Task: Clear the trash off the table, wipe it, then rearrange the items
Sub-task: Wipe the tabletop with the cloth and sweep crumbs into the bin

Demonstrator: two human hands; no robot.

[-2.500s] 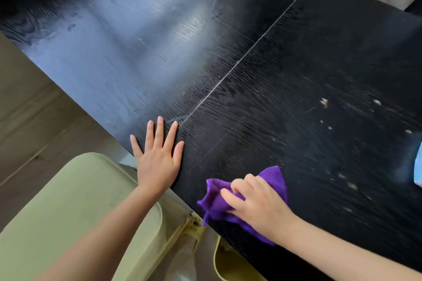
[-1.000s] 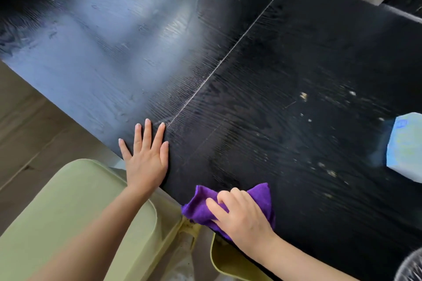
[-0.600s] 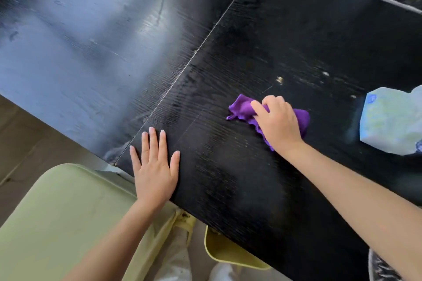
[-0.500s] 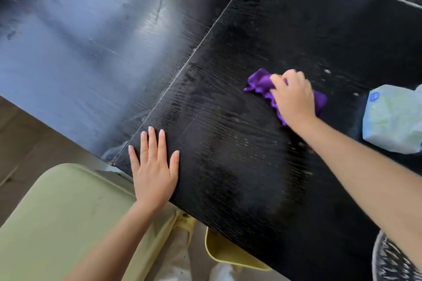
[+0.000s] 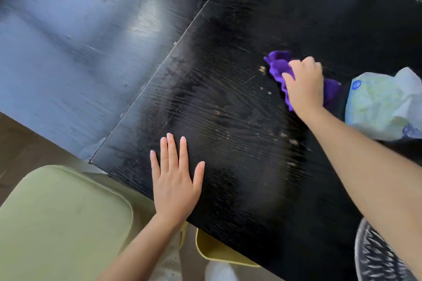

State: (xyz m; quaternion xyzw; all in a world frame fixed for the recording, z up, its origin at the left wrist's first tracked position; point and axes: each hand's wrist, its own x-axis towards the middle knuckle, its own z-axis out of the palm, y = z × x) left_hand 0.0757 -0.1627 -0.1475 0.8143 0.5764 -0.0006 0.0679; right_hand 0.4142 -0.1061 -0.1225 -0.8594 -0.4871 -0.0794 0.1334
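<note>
A black wood-grain table [image 5: 228,29] fills the view, with a seam running diagonally across it. My right hand [image 5: 304,84] presses a crumpled purple cloth [image 5: 277,66] onto the tabletop at the right, fingers closed over it. Small pale crumbs [image 5: 262,69] lie just left of the cloth, and more specks [image 5: 292,141] sit nearer to me. My left hand [image 5: 174,180] lies flat on the table near its front edge, fingers spread, holding nothing.
A pale blue-and-white wipes pack [image 5: 383,105] lies at the right edge, just beyond the cloth. A light green chair seat [image 5: 57,223] stands below the table's front edge at the left. A yellow bin rim [image 5: 212,253] shows under the table, a patterned glass object [image 5: 376,255] at bottom right.
My right hand has swept the purple cloth from the table's front edge out to the far right, next to the wipes pack. My left hand stays flat on the table.
</note>
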